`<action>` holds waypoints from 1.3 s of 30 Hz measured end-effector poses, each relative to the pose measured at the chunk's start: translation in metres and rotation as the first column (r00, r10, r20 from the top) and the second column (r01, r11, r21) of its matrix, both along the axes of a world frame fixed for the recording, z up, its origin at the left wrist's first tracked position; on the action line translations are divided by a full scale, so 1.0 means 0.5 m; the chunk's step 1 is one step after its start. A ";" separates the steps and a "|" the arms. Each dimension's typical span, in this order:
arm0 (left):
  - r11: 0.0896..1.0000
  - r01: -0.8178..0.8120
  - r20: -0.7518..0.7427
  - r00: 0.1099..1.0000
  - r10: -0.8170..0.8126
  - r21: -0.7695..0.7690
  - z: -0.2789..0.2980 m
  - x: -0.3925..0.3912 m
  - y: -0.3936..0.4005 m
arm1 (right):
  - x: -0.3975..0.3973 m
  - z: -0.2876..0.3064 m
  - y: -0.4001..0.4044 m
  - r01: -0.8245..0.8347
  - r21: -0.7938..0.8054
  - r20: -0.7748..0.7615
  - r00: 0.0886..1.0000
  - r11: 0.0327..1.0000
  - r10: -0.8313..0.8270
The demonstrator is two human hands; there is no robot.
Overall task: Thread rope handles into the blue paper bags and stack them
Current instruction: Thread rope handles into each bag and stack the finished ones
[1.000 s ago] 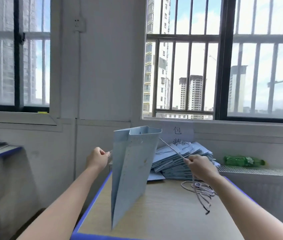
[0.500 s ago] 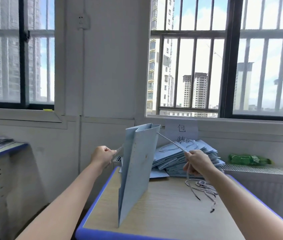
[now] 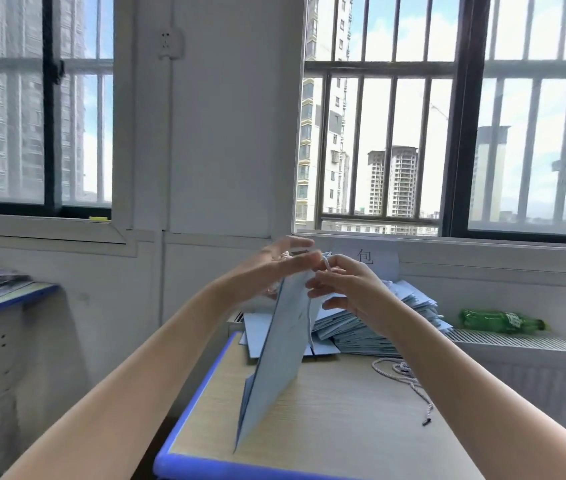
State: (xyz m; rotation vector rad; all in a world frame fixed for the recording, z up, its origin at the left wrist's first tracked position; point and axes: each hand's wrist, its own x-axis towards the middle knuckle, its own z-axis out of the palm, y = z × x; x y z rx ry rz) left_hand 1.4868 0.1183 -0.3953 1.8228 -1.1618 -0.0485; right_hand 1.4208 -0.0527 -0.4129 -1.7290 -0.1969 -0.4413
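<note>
From 9 o'clock, my left hand [image 3: 267, 268] has come in from the bag's side to its top edge, fingers straight against the paper. The blue paper bag [image 3: 276, 358] stands upright at the tabletop's [image 3: 343, 427] centre. My right hand [image 3: 347, 289], at 1 o'clock of it, has closed in and pinches the rope [image 3: 324, 264] at the rim, so I judge this handle nearly seated. At 2 o'clock lies the stack of bags [image 3: 385, 323]; at 3 o'clock, loose ropes [image 3: 409, 375].

Two bare forearms, no sleeves, left grip [image 3: 271, 268], right grip [image 3: 350, 289]
</note>
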 end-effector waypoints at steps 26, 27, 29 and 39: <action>0.832 -0.491 0.085 0.846 0.526 -0.257 -0.040 0.103 0.014 | 0.005 -0.276 -0.096 0.078 -0.625 -0.400 0.823 0.777 -0.404; 0.830 -0.489 0.086 0.846 0.526 -0.268 -0.039 0.096 0.011 | 0.004 -0.272 -0.096 0.091 -0.633 -0.383 0.826 0.769 -0.413; 0.841 -0.467 0.063 0.864 0.500 -0.273 -0.038 0.081 0.007 | 0.003 -0.254 -0.095 0.132 -0.645 -0.325 0.844 0.752 -0.427; 0.904 -0.366 0.037 0.923 0.383 -0.222 -0.051 0.055 -0.004 | -0.003 -0.109 -0.037 0.168 0.002 -0.115 0.979 0.986 -0.166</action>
